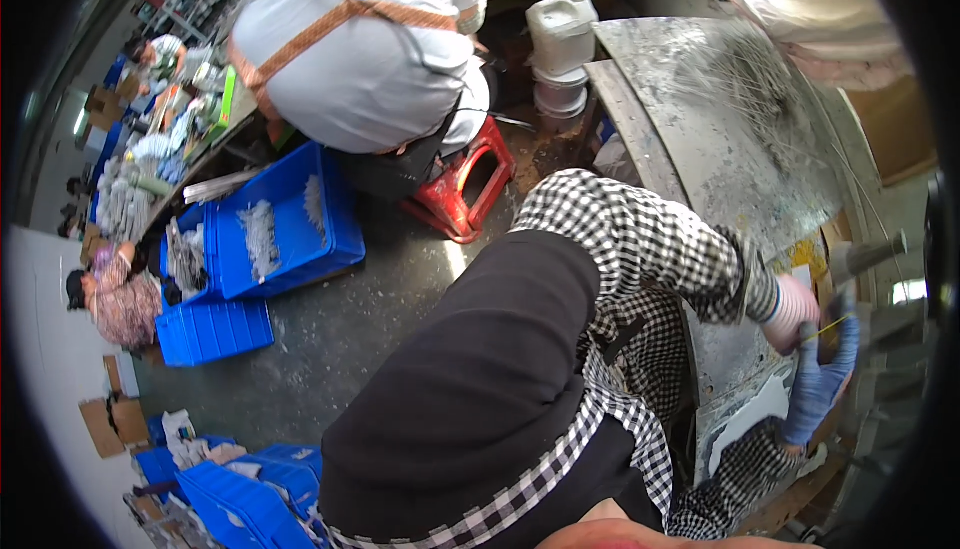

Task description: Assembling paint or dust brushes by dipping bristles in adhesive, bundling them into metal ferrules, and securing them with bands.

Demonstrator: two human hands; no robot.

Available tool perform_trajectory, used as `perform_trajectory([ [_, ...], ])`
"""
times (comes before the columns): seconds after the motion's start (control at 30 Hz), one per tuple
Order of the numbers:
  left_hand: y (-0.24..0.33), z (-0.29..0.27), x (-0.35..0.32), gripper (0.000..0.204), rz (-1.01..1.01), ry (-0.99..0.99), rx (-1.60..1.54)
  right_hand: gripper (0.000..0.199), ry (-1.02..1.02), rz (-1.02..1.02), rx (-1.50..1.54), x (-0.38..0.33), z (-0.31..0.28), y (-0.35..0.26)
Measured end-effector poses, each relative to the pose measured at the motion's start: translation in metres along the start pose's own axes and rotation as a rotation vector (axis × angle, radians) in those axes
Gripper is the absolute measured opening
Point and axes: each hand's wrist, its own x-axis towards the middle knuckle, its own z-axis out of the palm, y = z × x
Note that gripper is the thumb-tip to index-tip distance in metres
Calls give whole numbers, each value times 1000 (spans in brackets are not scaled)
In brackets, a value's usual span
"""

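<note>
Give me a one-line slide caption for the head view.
Gloved hands work at a scratched metal bench, while a co-worker on a red stool bends beside blue crates.

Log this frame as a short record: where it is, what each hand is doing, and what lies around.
Setting: workshop with a worn grey workbench on the right
Left hand: in a pale striped glove, at the bench edge, against the blue glove; grip unclear
Right hand: in a blue glove, just below it; what it holds cannot be told
Between hands: a thin yellow strand
On bench: fine wires
Floor: blue crates, red stool, white jug
Others: a person in grey, bent over by the stool
</note>
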Motion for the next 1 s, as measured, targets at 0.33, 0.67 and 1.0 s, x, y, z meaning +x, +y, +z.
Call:
perform_trajectory([
  [0.33, 35, 36, 28, 31, 316, 107, 451, 45, 32, 491, 438, 9, -75, 183],
  [0.67, 39, 11, -13, 27, 398, -146, -1115, 22, -190, -389, -201, 15, -49, -71],
  [1.0, 58, 54, -47, 44, -4, 230, -1112, 50, 405, -354, -222, -12, -68, -75],
])
